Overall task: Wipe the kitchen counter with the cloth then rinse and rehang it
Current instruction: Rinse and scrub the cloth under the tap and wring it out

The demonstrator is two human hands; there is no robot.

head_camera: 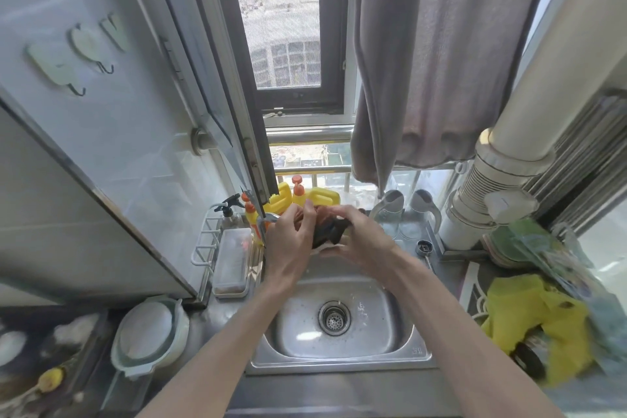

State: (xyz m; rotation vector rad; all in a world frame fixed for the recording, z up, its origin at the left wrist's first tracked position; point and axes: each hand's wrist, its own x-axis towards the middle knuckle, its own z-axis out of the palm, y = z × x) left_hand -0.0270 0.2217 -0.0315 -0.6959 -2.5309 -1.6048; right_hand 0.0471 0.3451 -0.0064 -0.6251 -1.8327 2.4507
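Both hands meet over the back of the steel sink (400, 346), bunching a dark cloth (328, 231) between them. The left hand (291, 241) clamps the cloth from the left side, fingers curled over its top; the right hand (364, 238) grips it from the right, thumb pressed on the fabric. The cloth sits just beside the tap (266, 221), above the drain (334, 317). Yellow bottles (319, 197) stand behind the hands on the sill, and a grey towel (434, 54) hangs above
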